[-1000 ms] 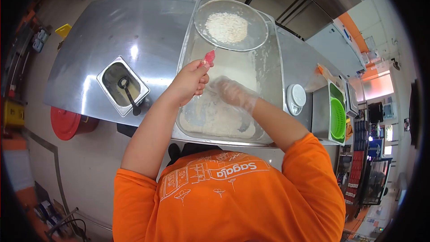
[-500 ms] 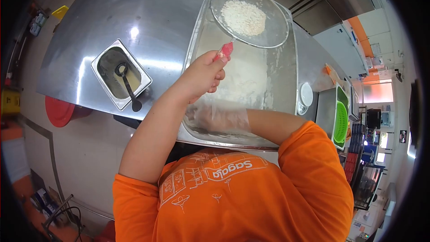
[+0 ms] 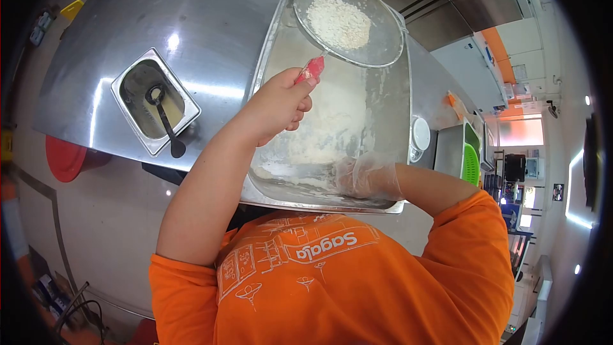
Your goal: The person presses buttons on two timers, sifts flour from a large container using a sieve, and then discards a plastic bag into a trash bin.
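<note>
My left hand is closed round the red handle of a large round sieve. White, lumpy flour lies on its mesh, over the far part of a deep metal tray. In a clear plastic glove, my right hand is down inside the tray at its near right end, beside the loose flour coating the bottom. Its fingers are too blurred and hidden to read.
A small metal container with a black spoon stands on the steel table at left. Right of the tray are a round white-topped item and a green basket. A red round object is below the table's left edge.
My right hand has moved rightward along the near end of the tray, away from below my left hand. The left hand still grips the sieve, and the view has shifted slightly.
</note>
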`<state>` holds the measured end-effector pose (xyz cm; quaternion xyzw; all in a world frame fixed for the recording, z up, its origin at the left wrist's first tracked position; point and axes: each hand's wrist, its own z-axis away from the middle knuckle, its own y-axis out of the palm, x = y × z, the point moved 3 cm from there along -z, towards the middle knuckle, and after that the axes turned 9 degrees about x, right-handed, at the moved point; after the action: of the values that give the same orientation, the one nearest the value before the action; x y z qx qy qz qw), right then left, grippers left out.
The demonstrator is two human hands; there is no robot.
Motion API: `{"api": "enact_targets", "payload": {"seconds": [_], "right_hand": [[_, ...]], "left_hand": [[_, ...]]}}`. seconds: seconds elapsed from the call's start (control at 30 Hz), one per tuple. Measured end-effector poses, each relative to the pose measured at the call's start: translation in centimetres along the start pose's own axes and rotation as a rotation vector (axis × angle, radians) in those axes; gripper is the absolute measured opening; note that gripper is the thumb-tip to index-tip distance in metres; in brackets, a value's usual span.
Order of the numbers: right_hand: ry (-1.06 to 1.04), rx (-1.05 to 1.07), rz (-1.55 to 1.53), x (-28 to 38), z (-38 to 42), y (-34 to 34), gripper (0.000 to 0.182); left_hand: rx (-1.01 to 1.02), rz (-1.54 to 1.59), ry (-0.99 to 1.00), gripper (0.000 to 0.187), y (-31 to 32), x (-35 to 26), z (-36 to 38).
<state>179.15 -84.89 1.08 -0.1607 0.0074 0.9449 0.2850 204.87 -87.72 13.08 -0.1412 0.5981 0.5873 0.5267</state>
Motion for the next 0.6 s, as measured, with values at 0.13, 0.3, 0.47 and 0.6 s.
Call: {"api": "enact_targets", "payload": {"seconds": [0.13, 0.3, 0.47, 0.6], "right_hand": [[-0.034, -0.252, -0.913, -2.1, 3.6, 0.3, 0.024], [-0.339, -0.064, -1.776, -3.3, 3.1, 0.8, 0.033], [-0.284, 0.232, -2.344, -7.1, 6.5, -0.1, 0.057], [-0.23, 0.15, -2.731, -6.6, 6.6, 1.7, 0.061]], "left_hand": [[-0.017, -0.015, -0.013, 0.028, 0.1, -0.1, 0.1], [-0.05, -0.055, -0.01, 0.028, 0.5, -0.4, 0.3], [-0.062, -0.035, -0.004, 0.026, 0.6, -0.2, 0.3], [-0.043, -0.041, 0.007, 0.025, 0.4, -0.1, 0.2]]}}
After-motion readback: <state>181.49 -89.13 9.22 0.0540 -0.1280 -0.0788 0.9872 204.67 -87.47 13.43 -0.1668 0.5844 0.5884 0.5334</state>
